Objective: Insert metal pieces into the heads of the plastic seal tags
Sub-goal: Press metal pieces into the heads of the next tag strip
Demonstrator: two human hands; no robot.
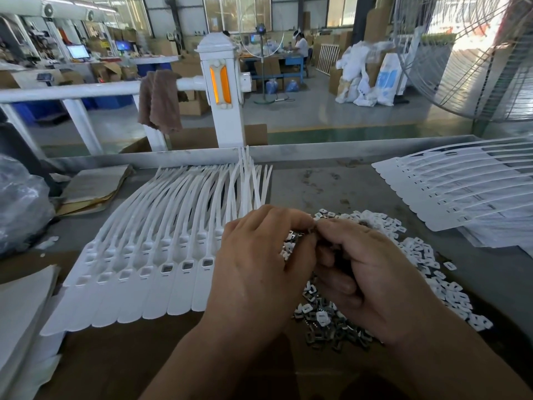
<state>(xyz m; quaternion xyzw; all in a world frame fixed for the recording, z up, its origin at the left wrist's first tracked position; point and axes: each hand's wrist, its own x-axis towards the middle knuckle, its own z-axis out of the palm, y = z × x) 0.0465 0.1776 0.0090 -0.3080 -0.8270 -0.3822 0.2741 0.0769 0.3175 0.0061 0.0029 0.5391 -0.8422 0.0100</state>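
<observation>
Small grey metal pieces (340, 333) lie heaped among white plastic caps (450, 287) on the grey table (331, 183), beside the fanned white plastic seal tags (138, 272). Three heads look filled, the others apparently empty. Above the heap, left hand (259, 269) and right hand (372, 267) together pinch one metal piece.

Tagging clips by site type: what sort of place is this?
Probably a factory assembly floor: a workbench with a fanned row of plastic seal tags and a loose pile of metal pieces, filled sacks on the floor behind, a large caged fan at right.
</observation>
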